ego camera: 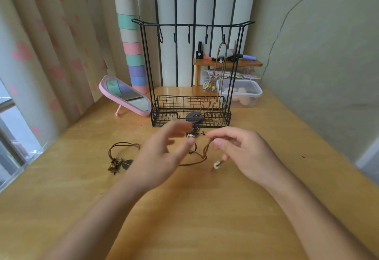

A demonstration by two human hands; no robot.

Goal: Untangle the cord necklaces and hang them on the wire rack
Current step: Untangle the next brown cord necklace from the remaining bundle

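Both forearms reach in from the near edge over the desk. Left hand: fingers spread and loose, grasping nothing. It is blurred, and its thumb tip lies just beside a dark loop of cord.

Right hand: thumb and forefinger pinch the brown cord necklace, the other fingers curled beneath. From the pinch the cord drops to the desk between my hands and curves toward the left hand. A pale bead pendant sits just below my right fingers.

Just beyond the hands, a small knot of dark cord rests on the desk; whether it belongs to the held necklace I cannot tell. Left of my left hand, apart from it, a second necklace lies coiled with a cluster of charms.

Beyond both hands stands the wire rack, black, with hooks along its top bar and a mesh basket at its base. One hung necklace is on the rightmost hook, its dark round pendant at the basket's front rail. Left of the rack leans a pink mirror; to its right sits a clear lidded box.
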